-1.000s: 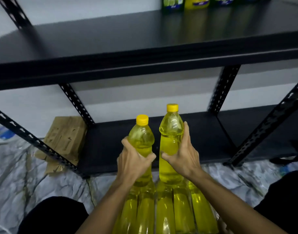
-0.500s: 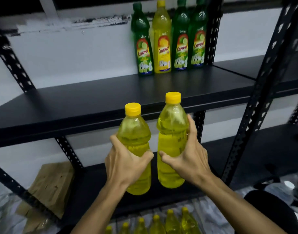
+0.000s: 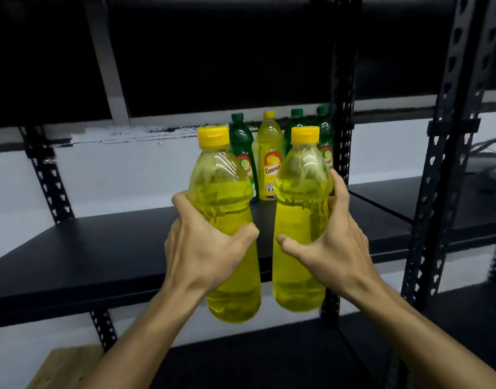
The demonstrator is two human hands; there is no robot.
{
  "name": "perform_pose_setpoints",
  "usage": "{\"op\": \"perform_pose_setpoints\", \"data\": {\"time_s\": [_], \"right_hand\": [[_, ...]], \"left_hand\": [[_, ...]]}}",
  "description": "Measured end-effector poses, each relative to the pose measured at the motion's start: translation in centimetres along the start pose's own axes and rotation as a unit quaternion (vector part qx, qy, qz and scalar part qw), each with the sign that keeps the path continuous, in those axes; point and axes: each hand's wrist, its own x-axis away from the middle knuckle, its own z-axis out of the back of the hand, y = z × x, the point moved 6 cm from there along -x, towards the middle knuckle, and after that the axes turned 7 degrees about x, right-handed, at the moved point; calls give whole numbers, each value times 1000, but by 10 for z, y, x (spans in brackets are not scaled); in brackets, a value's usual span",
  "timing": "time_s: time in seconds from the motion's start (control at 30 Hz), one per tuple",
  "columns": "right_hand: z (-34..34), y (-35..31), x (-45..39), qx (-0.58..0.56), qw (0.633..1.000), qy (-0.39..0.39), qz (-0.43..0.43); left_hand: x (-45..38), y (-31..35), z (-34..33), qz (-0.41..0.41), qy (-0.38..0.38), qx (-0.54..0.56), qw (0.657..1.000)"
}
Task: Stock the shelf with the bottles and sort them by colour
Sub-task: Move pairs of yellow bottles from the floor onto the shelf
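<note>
My left hand (image 3: pixel 204 248) grips a yellow bottle (image 3: pixel 221 192) with a yellow cap, held upright in front of the black shelf (image 3: pixel 100 254). Beside it, my right hand (image 3: pixel 333 245) grips a second yellow bottle (image 3: pixel 301 203), also upright, a small gap between the two. Both bottles hang in the air at the shelf's front edge, their bases below the board. At the back of that shelf stand three green labelled bottles (image 3: pixel 241 147) and one yellow labelled bottle (image 3: pixel 269 164), partly hidden behind the held ones.
A black perforated upright (image 3: pixel 343 113) rises just right of the bottles, another (image 3: pixel 449 164) farther right. A lower shelf board (image 3: pixel 255 360) lies beneath. A cardboard piece (image 3: pixel 64 369) sits at bottom left. The neighbouring shelf bay (image 3: pixel 451 203) extends right.
Both hands have lifted the two yellow bottles from the pack on the floor up to the middle shelf's height. The view has tilted upward and the floor bottles have dropped out of sight.
</note>
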Motion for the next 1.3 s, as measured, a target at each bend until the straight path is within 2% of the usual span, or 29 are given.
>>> {"op": "perform_pose_setpoints", "data": {"time_s": [0.27, 0.73, 1.0, 1.13, 1.2, 1.3], "right_hand": [[7, -8, -72, -20, 999, 17, 20], [-37, 24, -111, 19, 999, -23, -27], [-52, 31, -115, 60, 997, -41, -23], [-56, 40, -107, -4, 997, -40, -61], [-57, 47, -100, -30, 995, -15, -94], [-61, 50, -86, 29, 994, 6, -108]], "left_hand": [[-69, 22, -23, -32, 10, -25, 999], [-107, -26, -73, 54, -9, -68, 996], [-113, -36, -83, 57, -46, -74, 995], [-103, -45, -80, 68, -86, -51, 993], [-93, -46, -75, 61, -75, -54, 994], [-80, -48, -74, 60, -57, -97, 992]]}}
